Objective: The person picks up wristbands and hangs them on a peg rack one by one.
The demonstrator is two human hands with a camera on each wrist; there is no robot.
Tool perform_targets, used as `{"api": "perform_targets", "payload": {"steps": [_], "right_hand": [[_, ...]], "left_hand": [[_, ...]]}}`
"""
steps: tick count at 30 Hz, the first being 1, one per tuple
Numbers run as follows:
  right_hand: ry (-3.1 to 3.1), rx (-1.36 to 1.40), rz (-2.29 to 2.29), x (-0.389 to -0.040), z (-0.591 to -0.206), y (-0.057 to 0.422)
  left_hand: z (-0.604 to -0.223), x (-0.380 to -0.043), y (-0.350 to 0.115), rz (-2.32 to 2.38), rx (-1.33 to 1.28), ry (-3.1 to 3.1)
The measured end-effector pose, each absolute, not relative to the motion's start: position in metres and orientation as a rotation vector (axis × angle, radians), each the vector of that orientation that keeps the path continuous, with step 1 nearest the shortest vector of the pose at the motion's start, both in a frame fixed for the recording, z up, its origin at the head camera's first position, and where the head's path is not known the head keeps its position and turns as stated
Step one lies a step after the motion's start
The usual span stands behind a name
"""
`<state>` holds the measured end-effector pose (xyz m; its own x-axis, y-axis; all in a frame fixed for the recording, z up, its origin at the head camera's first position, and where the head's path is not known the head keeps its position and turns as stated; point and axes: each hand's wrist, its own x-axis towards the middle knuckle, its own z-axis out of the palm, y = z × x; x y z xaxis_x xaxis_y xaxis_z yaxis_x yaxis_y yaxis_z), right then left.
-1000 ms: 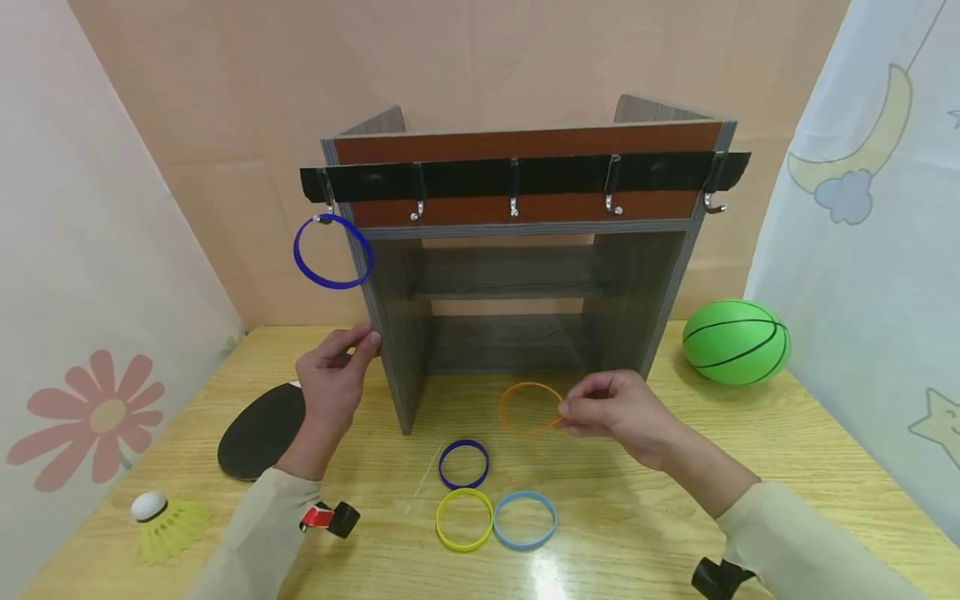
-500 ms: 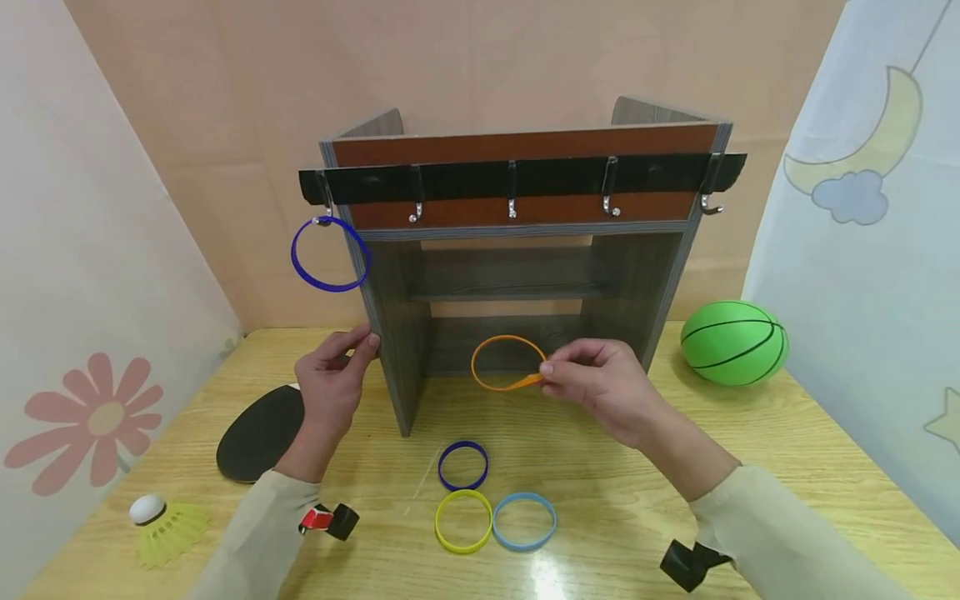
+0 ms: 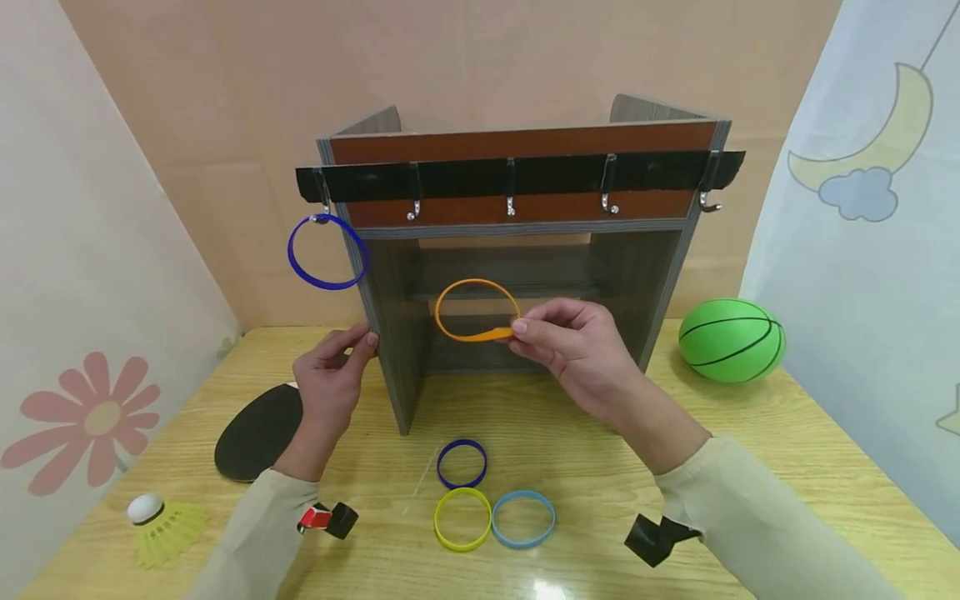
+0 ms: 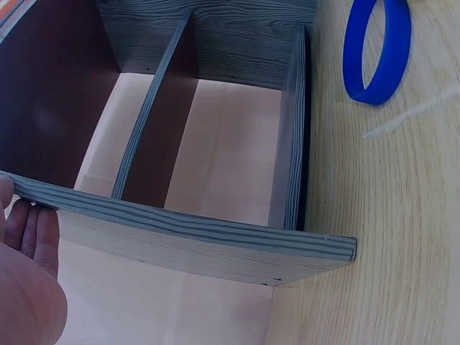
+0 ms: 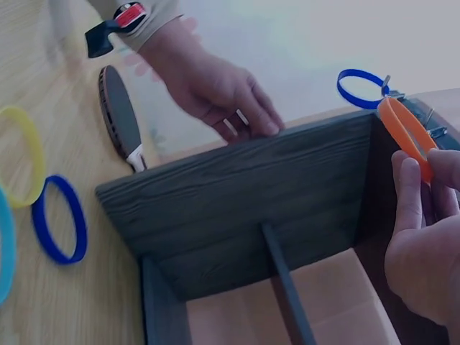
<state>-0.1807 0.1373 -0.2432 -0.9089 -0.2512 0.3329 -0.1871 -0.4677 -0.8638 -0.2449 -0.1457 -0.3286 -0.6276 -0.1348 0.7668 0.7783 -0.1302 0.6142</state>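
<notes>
My right hand (image 3: 573, 346) pinches an orange wristband (image 3: 487, 336) between thumb and fingers, held up in front of the grey wooden shelf unit (image 3: 392, 333), below its row of hooks. In the right wrist view the orange wristband (image 5: 394, 123) stands tilted at the fingertips. My left hand (image 3: 330, 379) grips the front edge of the shelf's left side panel, thumb on one face and fingers on the other. From the leftmost metal hook (image 3: 321, 218) on a black strip (image 3: 465, 181) hangs a blue wristband (image 3: 330, 286). The other hooks on the strip are bare.
On the wooden table in front lie a dark blue wristband (image 3: 462, 486), a yellow one (image 3: 462, 547) and a light blue one (image 3: 524, 544). A black table tennis bat (image 3: 258, 433) and a shuttlecock (image 3: 165, 529) lie left; a green ball (image 3: 731, 340) sits right.
My right hand has lifted the orange wristband from low over the table, up and to the left. My left hand keeps its grip on the shelf panel.
</notes>
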Motion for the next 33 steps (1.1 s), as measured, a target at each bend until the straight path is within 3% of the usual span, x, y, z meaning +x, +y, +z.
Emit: {"api": "perform_targets", "payload": {"steps": [17,33], "right_hand": [[1.467,-0.773,-2.683,-0.185,-0.201,0.101],[1.473,-0.630,-2.771,-0.198,-0.202,0.091]], "left_hand": [[-0.330,-0.246,-0.146,-1.817,-0.746,-1.487],[-0.331,-0.246,-0.146,-1.834,-0.731,-1.491]]}}
